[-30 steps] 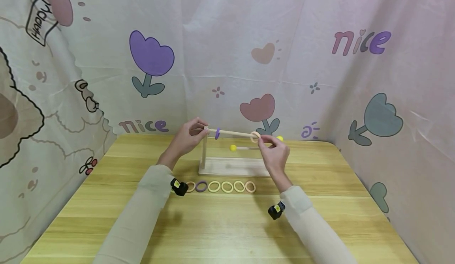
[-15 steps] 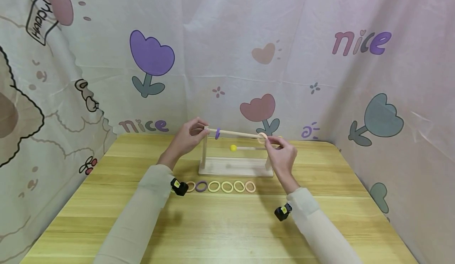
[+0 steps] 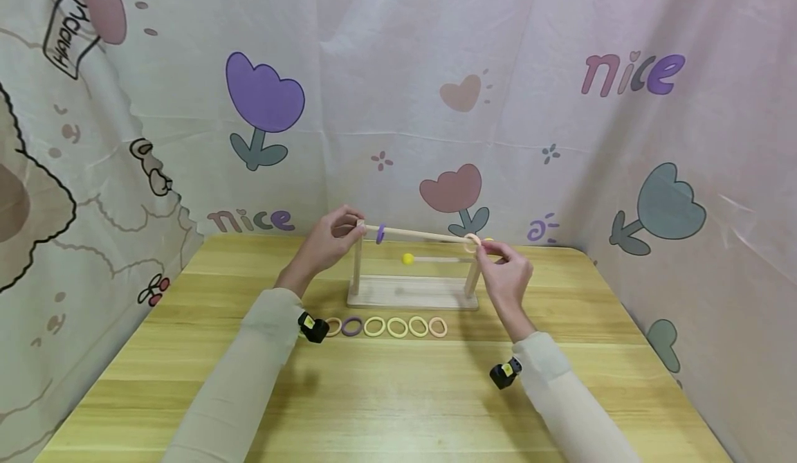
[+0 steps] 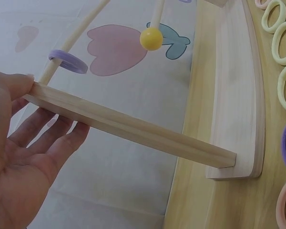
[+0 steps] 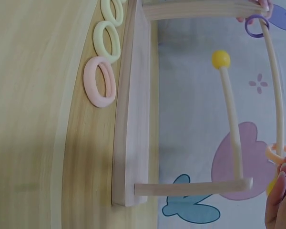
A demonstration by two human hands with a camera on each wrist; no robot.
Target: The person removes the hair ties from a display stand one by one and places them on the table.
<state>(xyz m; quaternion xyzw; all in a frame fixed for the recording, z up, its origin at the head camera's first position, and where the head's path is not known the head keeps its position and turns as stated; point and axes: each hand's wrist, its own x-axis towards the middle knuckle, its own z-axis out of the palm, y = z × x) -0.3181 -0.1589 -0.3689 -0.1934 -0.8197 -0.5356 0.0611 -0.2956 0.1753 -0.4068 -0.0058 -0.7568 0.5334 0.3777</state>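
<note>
A wooden rack (image 3: pixel 414 291) with two posts stands on the table. My left hand (image 3: pixel 333 236) grips the top of its left post (image 4: pixel 133 129), thumb above and fingers beneath in the left wrist view. From there an upper rod (image 3: pixel 423 233) slopes slightly down to the right. A purple hair ring (image 3: pixel 380 234) hangs on it near the left post. Near the rod's right end, my right hand (image 3: pixel 507 275) pinches a peach hair ring (image 5: pixel 275 151) that encircles the rod. A yellow ball (image 5: pixel 270 186) shows partly behind those fingers.
A lower rod with a yellow ball tip (image 3: pixel 407 259) juts left from the right post (image 5: pixel 190 187). In front of the base lie several rings in a row, among them a purple ring (image 3: pixel 351 326) and a pink ring (image 5: pixel 99 82). A printed cloth (image 3: pixel 386 103) hangs behind.
My right hand has moved right along the upper rod, taking the peach ring with it towards the rod's right end. The left hand and purple ring have stayed put.
</note>
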